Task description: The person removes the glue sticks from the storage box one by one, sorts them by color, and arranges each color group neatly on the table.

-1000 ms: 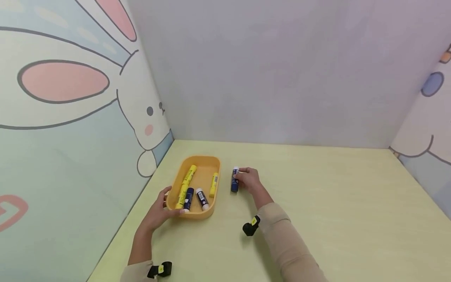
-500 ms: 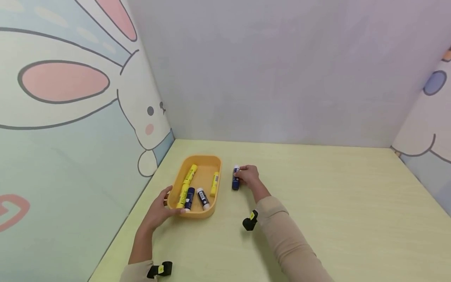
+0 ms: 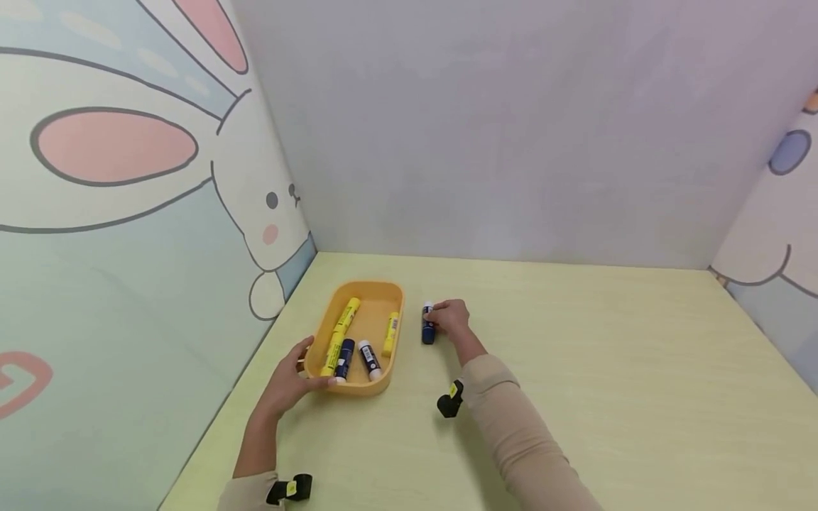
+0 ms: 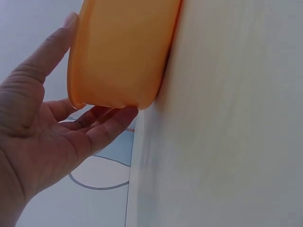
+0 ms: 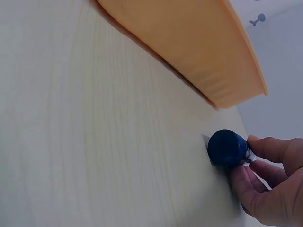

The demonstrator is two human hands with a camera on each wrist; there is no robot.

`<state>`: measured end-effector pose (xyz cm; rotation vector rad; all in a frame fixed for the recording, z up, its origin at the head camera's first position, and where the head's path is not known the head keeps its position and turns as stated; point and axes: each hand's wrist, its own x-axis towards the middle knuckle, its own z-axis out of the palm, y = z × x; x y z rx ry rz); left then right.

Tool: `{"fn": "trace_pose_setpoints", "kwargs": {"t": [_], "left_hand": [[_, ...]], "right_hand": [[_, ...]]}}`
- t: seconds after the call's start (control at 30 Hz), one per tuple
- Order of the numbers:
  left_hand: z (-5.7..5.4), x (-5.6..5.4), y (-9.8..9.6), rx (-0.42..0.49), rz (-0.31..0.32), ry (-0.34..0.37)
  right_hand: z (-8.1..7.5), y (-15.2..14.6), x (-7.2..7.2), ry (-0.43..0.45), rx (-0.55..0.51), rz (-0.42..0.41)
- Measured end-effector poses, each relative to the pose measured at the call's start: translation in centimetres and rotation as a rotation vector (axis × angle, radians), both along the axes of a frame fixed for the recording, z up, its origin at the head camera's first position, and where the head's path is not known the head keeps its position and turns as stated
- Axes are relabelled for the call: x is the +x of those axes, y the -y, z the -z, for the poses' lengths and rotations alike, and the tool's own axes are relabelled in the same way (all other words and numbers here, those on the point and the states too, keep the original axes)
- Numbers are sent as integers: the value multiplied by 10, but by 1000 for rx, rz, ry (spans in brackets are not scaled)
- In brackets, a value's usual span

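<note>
Beside the tray, my right hand (image 3: 451, 318) pinches a dark blue glue stick (image 3: 428, 332) with a white end between thumb and fingers. It lies along the tabletop, and the right wrist view shows its round blue end (image 5: 226, 148) close over the surface. My left hand (image 3: 287, 380) holds the near left corner of an orange-yellow plastic tray (image 3: 366, 389), thumb on the rim and fingers against the outer wall. Inside lie several yellow glue sticks, one of them a yellow glue stick (image 3: 390, 335) by the right wall, plus a blue glue stick (image 3: 345, 358) and a blue-and-white glue stick (image 3: 369, 360).
The pale yellow tabletop (image 3: 607, 369) stretches to the right of both hands. A grey wall (image 3: 511, 142) rises behind it. A rabbit-painted panel (image 3: 128, 298) stands along the left edge, and another painted panel (image 3: 776, 277) along the right.
Almost nothing differs. My right hand keeps its pinch on the blue glue stick at nearly the same spot, the right forearm shifts slightly, and the left hand stays on the tray.
</note>
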<state>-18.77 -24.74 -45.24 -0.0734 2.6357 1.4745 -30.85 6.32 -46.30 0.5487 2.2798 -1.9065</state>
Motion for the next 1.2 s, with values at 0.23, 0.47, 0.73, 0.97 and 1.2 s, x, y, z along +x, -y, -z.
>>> {"fn": "trace_pose_setpoints", "kwargs": {"t": [0.23, 0.47, 0.73, 0.97, 1.2], "left_hand": [[0, -1, -3, 4, 4, 6], [0, 2, -5, 8, -6, 21], [-2, 2, -3, 12, 6, -8], [-2, 2, -2, 25, 8, 3], [0, 4, -2, 29, -9, 16]], "right_hand": [[0, -2, -2, 9, 74, -10], [-1, -6, 1, 18, 73, -26], [-3, -7, 3, 15, 61, -23], [-10, -8, 10, -24, 36, -40], [-22, -6, 20, -13, -11, -87]]}}
